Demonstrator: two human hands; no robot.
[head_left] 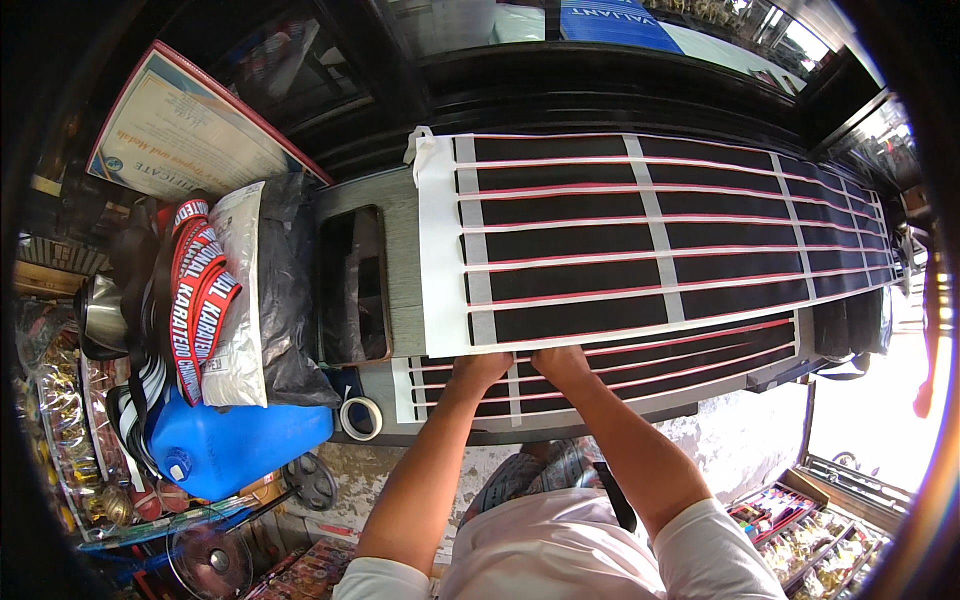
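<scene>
A long white sheet (437,260) with black strips edged in red and white lies across the table, with grey bands crossing the strips. Below its near edge, a second similar striped sheet (700,355) shows in part. My left hand (483,370) is at the near edge of the upper sheet, over the lower one. Close beside it, to the right, my right hand (560,366) reaches to the same edge. The fingers of both hands are hidden beneath the upper sheet, so their grip does not show.
Left of the sheets lie a dark phone-shaped slab (355,285), a tape roll (361,418), a grey-and-black plastic bag (275,290) and red printed ribbons (195,295). A blue jerrycan (235,445) stands nearer. A framed certificate (190,130) leans behind; a black bundle (850,325) sits right.
</scene>
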